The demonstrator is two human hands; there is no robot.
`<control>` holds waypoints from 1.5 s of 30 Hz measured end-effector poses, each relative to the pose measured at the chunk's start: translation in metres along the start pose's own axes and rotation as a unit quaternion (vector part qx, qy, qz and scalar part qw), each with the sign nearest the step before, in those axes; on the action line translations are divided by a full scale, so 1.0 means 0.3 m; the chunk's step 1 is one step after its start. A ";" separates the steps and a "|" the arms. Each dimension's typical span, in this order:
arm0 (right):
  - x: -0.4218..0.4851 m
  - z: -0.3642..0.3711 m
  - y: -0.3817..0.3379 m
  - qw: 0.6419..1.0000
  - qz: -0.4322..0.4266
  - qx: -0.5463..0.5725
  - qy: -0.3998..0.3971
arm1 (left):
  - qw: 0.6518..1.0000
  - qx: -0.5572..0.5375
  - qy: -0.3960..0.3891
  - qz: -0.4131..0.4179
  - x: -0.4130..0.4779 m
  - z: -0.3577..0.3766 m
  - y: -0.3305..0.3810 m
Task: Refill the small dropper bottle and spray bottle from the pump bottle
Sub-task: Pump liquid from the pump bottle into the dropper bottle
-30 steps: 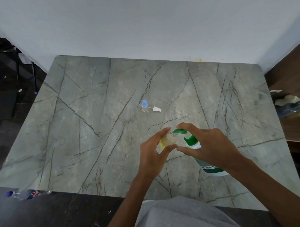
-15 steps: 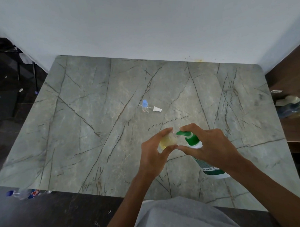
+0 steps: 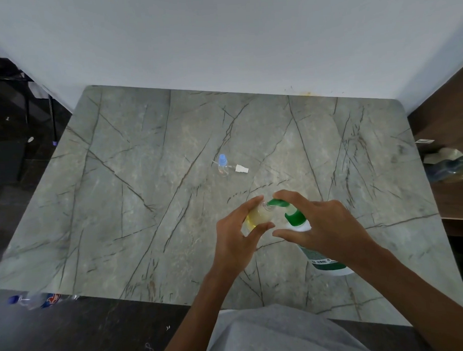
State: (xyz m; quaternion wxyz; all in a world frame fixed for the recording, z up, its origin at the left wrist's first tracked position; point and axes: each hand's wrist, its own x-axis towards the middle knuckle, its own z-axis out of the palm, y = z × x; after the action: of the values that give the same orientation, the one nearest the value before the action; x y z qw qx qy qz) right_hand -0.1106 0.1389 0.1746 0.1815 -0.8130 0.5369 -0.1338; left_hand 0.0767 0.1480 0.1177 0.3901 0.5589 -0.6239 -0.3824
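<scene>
- The left hand (image 3: 235, 238) is pinching the small clear plastic spray bottle (image 3: 256, 216), which is holding yellowish liquid, between thumb and fingertips. Its open neck is sitting just under the green spout (image 3: 277, 203).
- The right hand (image 3: 329, 224) is arching over the tall white pump bottle with the green pump head (image 3: 325, 261), index finger lying along the head and thumb curving below it. The bottle is standing on the grey veined stone-look table (image 3: 147, 204).
- The spray bottle is looking light and thin-walled, so a hard squeeze is likely to be forcing liquid out. Gripping its body below the neck is seeming safest.
- The pump bottle is looking heavier and stiffer, yet tall enough to risk tipping under an off-centre press.
- The tiny clear dropper bottle with the blue cap (image 3: 222, 166) is standing well apart, farther back, with a small white spray head (image 3: 242, 169) lying just beside it.
</scene>
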 end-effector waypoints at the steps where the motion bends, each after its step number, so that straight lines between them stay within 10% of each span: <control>1: 0.001 0.000 0.000 1.000 0.001 0.002 0.004 | 1.000 -0.002 0.001 0.000 0.001 0.000 0.002; 45: -0.002 -0.015 -0.005 1.000 -0.006 -0.009 0.005 | 1.000 -0.003 0.000 0.014 -0.005 -0.001 -0.004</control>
State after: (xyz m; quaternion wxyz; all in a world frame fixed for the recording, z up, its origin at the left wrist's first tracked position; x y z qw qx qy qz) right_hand -0.1114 0.1391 0.1792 0.1710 -0.8171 0.5341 -0.1338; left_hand 0.0776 0.1494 0.1166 0.3971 0.5493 -0.6305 -0.3782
